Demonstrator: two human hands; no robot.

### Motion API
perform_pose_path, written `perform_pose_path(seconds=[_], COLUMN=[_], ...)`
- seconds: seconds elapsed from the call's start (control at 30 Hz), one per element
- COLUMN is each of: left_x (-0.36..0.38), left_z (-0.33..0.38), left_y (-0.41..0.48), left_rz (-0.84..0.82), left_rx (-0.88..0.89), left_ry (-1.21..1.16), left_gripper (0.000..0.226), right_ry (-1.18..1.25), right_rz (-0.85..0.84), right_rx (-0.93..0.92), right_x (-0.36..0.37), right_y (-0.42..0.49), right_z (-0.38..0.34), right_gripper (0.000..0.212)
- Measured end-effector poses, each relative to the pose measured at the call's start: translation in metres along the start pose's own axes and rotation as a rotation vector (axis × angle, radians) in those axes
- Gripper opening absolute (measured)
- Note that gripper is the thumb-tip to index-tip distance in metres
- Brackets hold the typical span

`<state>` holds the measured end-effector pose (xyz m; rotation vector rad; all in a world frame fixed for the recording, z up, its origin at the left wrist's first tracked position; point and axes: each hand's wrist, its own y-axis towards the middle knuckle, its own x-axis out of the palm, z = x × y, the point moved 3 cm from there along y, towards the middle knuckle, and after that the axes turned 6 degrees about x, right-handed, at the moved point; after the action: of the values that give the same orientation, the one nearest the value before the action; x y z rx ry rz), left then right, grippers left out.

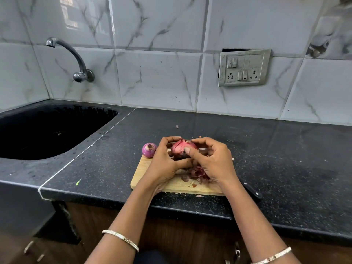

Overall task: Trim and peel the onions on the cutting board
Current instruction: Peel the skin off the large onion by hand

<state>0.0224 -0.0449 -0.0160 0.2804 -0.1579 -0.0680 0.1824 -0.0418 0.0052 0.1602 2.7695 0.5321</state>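
Note:
A red onion [180, 148] with loose outer skin is held above the wooden cutting board [179, 185]. My left hand [165, 161] curls around its left side and underneath. My right hand [211, 161] grips its right side, thumb pressed on the skin at the front. A second, peeled purple onion [149, 150] sits at the board's far left corner, just beside my left hand. A heap of onion peels [197, 174] lies on the board under my right hand.
A black-handled knife [251, 191] lies on the black counter [285, 159] right of the board, partly hidden by my right wrist. A black sink [47, 130] with a wall tap [76, 60] is at the left. A switch plate [244, 67] hangs on the tiled wall.

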Motion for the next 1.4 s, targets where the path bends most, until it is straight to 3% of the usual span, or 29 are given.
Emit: perform_pose_path(seconds=[0.17,0.37,0.63,0.87,0.97,1.13,1.23,1.4], left_x=[-0.001,-0.003,-0.003,0.004,0.004,0.000,-0.002,0.001], left_z=[0.002,0.001,0.003,0.009,0.005,0.009,0.006,0.010], left_y=[0.001,0.001,0.000,-0.003,0.000,-0.002,-0.001,-0.003], left_rz=[-0.027,0.048,0.017,-0.182,-0.129,-0.014,0.073,0.053], left_rx=[-0.049,-0.050,-0.033,-0.039,-0.013,0.038,-0.016,-0.106], left_ry=[-0.154,-0.262,-0.302,-0.185,-0.118,-0.135,-0.215,-0.330], left_gripper=[0.058,0.074,0.033,0.049,0.065,0.041,0.058,0.032], right_ry=[0.118,0.209,0.167,0.172,0.295,0.480,0.413,0.281], right_rz=[0.038,0.001,-0.030,0.021,-0.037,-0.151,-0.086,-0.066], right_rx=[0.055,0.060,0.051,0.071,0.123,0.193,0.166,0.103], right_x=[-0.004,-0.005,-0.005,-0.005,-0.005,-0.005,-0.007,-0.004], right_y=[0.001,-0.001,-0.004,-0.004,-0.005,-0.010,-0.008,-0.003], right_z=[0.001,-0.001,-0.005,-0.004,-0.004,-0.011,-0.010,-0.003], right_gripper=[0.015,0.024,0.037,0.046,0.037,0.020,0.021,0.032])
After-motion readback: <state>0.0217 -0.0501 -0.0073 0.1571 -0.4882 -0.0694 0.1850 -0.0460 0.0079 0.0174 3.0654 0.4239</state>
